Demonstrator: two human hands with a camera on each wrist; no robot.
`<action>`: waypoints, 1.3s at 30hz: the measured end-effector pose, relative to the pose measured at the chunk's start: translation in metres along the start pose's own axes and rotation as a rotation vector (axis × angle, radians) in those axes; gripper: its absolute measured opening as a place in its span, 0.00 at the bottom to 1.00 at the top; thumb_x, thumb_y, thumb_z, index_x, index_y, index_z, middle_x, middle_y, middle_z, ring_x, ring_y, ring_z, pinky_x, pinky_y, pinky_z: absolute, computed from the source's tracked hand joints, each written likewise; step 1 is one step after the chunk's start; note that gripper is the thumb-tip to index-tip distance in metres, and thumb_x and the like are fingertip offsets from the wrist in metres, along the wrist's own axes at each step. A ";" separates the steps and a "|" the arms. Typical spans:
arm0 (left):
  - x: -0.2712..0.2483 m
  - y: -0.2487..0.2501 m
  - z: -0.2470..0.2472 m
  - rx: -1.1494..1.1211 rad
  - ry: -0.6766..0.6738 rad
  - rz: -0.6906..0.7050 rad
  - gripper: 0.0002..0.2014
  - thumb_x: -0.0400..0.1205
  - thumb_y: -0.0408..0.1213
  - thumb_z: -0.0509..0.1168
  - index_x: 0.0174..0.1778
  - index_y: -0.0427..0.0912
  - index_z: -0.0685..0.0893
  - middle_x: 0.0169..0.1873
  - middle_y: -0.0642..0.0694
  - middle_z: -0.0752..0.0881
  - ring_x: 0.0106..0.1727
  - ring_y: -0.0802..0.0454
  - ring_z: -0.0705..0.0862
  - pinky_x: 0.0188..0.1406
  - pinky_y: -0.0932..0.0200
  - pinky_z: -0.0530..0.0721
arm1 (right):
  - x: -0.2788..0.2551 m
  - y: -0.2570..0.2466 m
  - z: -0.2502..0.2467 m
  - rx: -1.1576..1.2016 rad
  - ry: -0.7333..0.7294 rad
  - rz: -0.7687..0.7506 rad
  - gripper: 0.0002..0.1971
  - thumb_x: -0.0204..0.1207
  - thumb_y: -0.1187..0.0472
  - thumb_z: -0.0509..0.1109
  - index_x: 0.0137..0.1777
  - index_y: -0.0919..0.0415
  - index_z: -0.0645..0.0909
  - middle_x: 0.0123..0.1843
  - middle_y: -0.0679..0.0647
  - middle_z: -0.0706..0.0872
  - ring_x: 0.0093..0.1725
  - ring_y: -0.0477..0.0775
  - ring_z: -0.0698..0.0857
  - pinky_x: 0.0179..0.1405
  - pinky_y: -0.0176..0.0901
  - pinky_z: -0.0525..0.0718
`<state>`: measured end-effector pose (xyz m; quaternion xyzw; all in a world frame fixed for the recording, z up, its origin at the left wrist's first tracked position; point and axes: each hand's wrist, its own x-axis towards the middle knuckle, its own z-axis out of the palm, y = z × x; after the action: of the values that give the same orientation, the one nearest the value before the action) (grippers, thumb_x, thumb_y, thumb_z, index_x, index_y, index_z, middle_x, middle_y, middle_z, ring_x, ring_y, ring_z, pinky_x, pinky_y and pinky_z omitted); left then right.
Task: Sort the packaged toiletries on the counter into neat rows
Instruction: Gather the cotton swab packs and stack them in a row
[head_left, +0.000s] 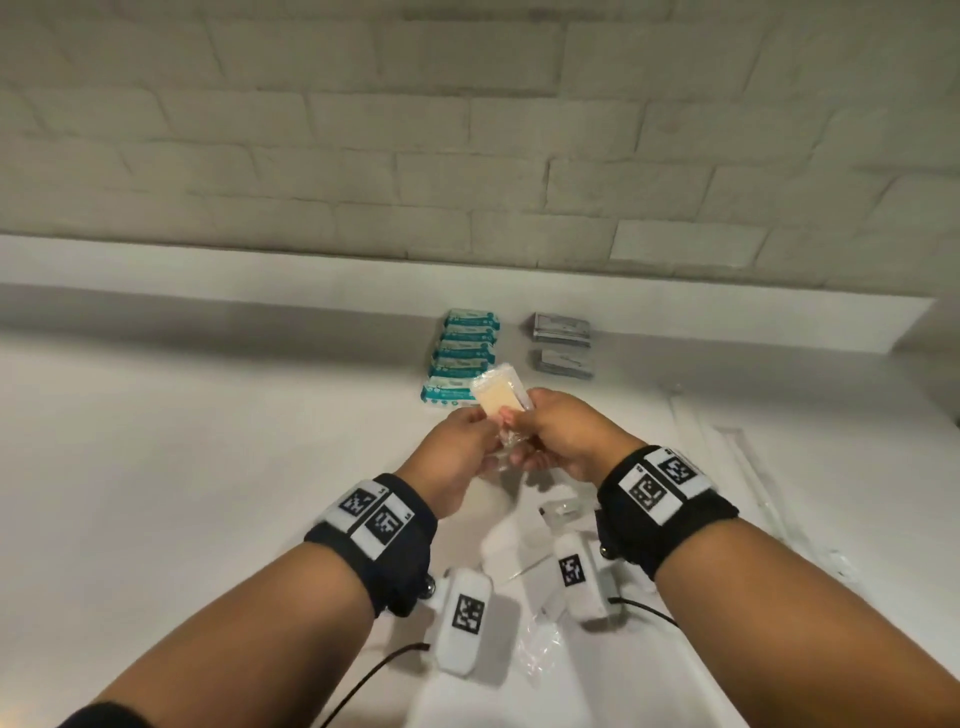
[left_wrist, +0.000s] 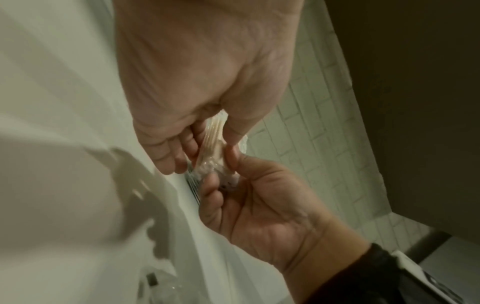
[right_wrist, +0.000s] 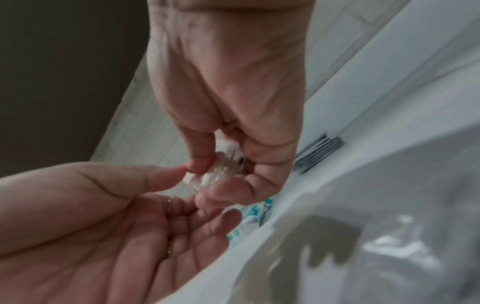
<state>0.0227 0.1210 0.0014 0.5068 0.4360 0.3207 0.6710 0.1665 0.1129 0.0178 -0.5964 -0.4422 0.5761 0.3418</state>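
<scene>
Above the white counter (head_left: 208, 467), both hands hold one clear-wrapped packet (head_left: 500, 396) with a pale cream pad inside. My left hand (head_left: 483, 423) pinches its left side between thumb and fingers (left_wrist: 182, 162). My right hand (head_left: 519, 418) grips its crinkled lower end (right_wrist: 218, 170) with curled fingers. The packet (left_wrist: 211, 148) stands tilted, its top end clear of both hands. Behind it, teal wipe packets (head_left: 465, 358) lie in a neat column, with grey sachets (head_left: 561, 340) stacked in a second column to their right.
Loose clear-wrapped packets lie on the counter under my wrists (head_left: 558, 512) and closer to me (head_left: 540, 644). A low white ledge (head_left: 260, 265) and a tiled wall (head_left: 467, 130) close off the back. Cables trail from the wrist cameras.
</scene>
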 end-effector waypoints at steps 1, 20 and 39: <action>0.006 0.001 0.006 -0.005 0.008 0.000 0.11 0.87 0.31 0.56 0.54 0.45 0.83 0.44 0.43 0.89 0.40 0.50 0.86 0.39 0.62 0.86 | 0.000 0.002 -0.006 0.037 0.001 0.026 0.15 0.81 0.57 0.68 0.63 0.65 0.76 0.38 0.60 0.85 0.29 0.55 0.79 0.28 0.45 0.75; 0.144 0.001 0.044 0.461 0.150 -0.208 0.18 0.79 0.35 0.68 0.62 0.28 0.83 0.50 0.34 0.85 0.45 0.46 0.82 0.54 0.49 0.87 | 0.060 -0.008 -0.071 -0.154 0.336 0.405 0.16 0.80 0.62 0.64 0.29 0.62 0.75 0.27 0.57 0.77 0.26 0.52 0.73 0.36 0.42 0.74; 0.045 0.033 0.042 0.369 -0.021 -0.181 0.06 0.83 0.38 0.62 0.55 0.45 0.77 0.45 0.47 0.80 0.43 0.50 0.79 0.39 0.56 0.77 | -0.017 0.003 -0.137 -1.305 0.187 0.383 0.27 0.83 0.44 0.59 0.72 0.63 0.76 0.73 0.59 0.78 0.70 0.61 0.77 0.69 0.47 0.73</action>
<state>0.0802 0.1531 0.0257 0.5833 0.5241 0.1683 0.5973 0.3037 0.1105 0.0359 -0.7952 -0.5541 0.1884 -0.1586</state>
